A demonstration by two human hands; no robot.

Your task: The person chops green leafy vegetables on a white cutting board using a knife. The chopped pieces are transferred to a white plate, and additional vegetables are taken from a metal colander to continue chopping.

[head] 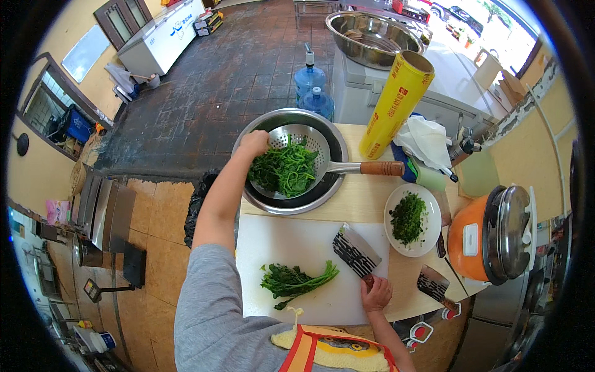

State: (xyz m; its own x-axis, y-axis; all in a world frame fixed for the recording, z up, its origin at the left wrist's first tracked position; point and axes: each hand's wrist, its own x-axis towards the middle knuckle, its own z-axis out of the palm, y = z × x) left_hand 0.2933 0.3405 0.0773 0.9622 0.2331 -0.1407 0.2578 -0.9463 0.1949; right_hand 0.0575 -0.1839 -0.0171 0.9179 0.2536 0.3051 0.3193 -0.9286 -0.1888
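Observation:
My left hand (pixel 254 143) reaches over the left rim of a perforated metal strainer (pixel 323 153) with a wooden handle, at the edge of the cooked leafy greens (pixel 288 169); its fingertips are partly hidden. The strainer rests in a steel basin (pixel 341 139). My right hand (pixel 376 293) grips the handle of a cleaver (pixel 357 251), whose patterned blade lies over the right part of a white cutting board (pixel 274 232). Left of the cleaver, a bunch of wilted greens (pixel 297 281) lies on the board, stems to the right. Chopped greens (pixel 409 218) fill a white plate (pixel 434 244).
Right of the board lie a second cleaver (pixel 433 282) and a thin knife (pixel 453 269), beside an orange rice cooker (pixel 469 237). A yellow cling-film roll (pixel 395 104) stands behind, near a crumpled white cloth (pixel 420 139). Water bottles (pixel 310 83) stand beyond the table.

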